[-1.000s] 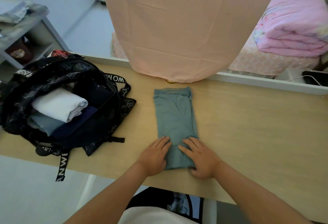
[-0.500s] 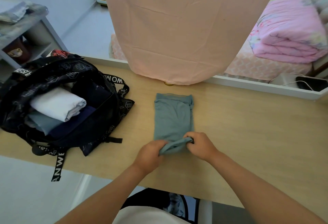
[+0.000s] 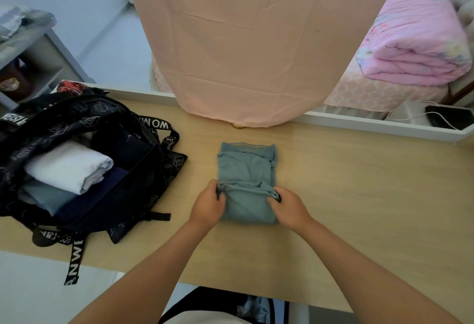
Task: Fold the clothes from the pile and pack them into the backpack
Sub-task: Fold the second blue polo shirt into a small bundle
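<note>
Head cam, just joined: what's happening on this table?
A person is mid-fold on a teal garment lying on the wooden table. The left hand and right hand each pinch a side of its near end, which is doubled up over the middle. To the person's left the black backpack lies open, already holding a folded white garment among other clothes. The teal piece is not yet packed.

1. Tabletop (image 3: 359,195): pale wood-look laminate, smooth, matt.
2. Teal garment (image 3: 246,170): soft knit cloth, matt.
3. Backpack (image 3: 123,195): black woven fabric, printed webbing straps.
4. Pink sheet (image 3: 243,41): thin creased cloth.
</note>
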Demonstrator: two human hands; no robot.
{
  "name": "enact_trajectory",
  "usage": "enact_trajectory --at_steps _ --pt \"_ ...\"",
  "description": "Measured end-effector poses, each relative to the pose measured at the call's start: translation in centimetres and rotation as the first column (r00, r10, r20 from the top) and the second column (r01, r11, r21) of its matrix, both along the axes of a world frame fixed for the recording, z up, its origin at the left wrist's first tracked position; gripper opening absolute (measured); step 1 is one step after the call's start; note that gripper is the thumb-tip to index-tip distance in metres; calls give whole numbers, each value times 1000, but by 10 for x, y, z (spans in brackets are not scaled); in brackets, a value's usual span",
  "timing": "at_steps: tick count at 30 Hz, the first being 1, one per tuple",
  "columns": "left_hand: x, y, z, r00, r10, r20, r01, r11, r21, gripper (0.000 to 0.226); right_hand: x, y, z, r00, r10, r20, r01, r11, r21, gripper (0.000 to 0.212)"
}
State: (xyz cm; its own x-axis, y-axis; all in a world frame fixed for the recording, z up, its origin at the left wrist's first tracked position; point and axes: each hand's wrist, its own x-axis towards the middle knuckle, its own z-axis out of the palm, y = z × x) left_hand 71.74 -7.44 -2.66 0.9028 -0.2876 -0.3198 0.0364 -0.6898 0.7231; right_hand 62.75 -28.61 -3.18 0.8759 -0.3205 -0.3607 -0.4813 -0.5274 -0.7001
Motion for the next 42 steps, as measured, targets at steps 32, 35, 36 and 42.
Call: enact_trajectory --at_steps 32,35,36,42 --pt "40 2 -32 764 -613 203 553 783 284 73 55 -1 5 908 403 -111 -413 823 -391 61" --pt "53 6 1 905 -426 19 421 899 121 23 75 -9 29 886 401 -233 -445 876 -186 40" --pt "56 9 8 913 -406 -43 408 911 62 13 79 -12 33 874 411 -260 -443 893 -77 36" --pt "55 24 -4 994 -105 -29 102 992 -76 11 73 -13 18 993 107 -52 -101 990 101 33"
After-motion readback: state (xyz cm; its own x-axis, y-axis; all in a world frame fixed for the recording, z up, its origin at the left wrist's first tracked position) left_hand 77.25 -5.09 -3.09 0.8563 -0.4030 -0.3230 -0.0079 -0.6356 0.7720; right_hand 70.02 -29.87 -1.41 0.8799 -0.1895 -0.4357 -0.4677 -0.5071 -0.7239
